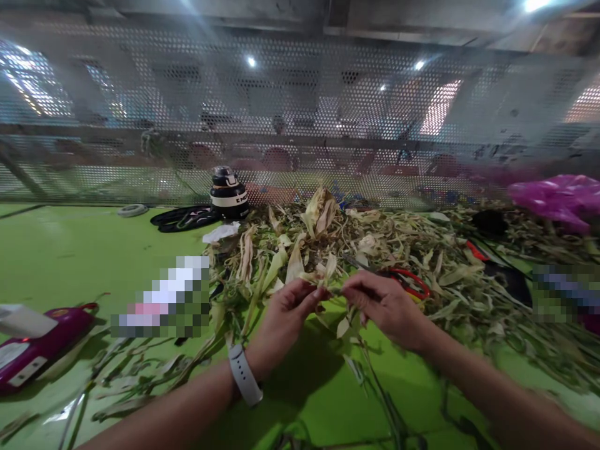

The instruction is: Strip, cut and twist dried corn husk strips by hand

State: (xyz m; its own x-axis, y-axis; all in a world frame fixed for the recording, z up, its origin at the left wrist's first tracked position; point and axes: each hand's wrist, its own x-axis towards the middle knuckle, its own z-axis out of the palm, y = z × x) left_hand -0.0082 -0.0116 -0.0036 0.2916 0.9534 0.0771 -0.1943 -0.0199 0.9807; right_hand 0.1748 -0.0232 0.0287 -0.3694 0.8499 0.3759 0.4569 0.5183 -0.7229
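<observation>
Head view: plant strip [334, 291] between fingers [310, 301]

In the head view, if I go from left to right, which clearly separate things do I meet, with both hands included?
Magenta device, pale ring, black-and-white bottle, left hand, right hand, purple plastic bag.

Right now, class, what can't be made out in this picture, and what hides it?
All in the head view:
- Ends of the husk strip: covered by the fingers of the left hand and right hand.
- Rest of the magenta device: cut off by the left edge.
- Rest of the pink plastic bag: cut off by the right edge.
- Lettering on the black flask: too small, blurred.
</observation>
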